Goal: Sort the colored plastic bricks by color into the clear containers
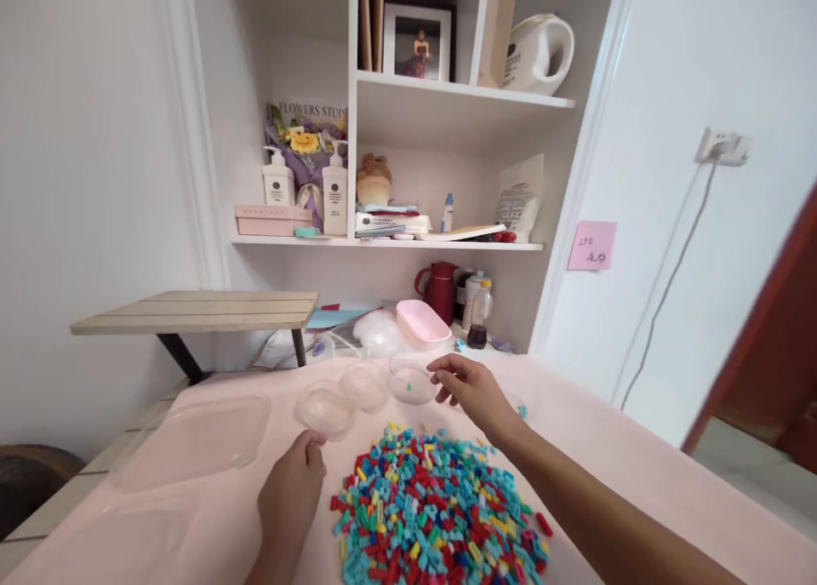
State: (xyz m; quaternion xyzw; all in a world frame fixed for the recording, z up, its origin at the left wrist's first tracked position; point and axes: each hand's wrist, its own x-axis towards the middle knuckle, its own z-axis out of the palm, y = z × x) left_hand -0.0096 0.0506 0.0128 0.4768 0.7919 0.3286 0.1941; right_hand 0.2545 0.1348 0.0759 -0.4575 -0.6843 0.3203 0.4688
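Observation:
A large pile of small plastic building bricks (440, 508) in blue, red, yellow and green lies on the pink-covered table. My right hand (469, 389) is over the right edge of a clear round bowl (418, 391), its fingers apart and nothing visible in them. One small green brick (409, 387) is inside that bowl. To the left stand two more clear bowls, a middle one (363, 387) and a left one (324, 408). My left hand (294, 483) is beside the pile, below the left bowl, with fingers curled in; what they hold, if anything, is hidden.
Clear trays (197, 436) lie on the table's left side. A few blue bricks (522, 411) sit apart at the right. Behind are a pink basin (423, 323), a red jug (439, 291), bottles and a white shelf unit (447, 95). A small wooden stand (197, 308) rises at the left.

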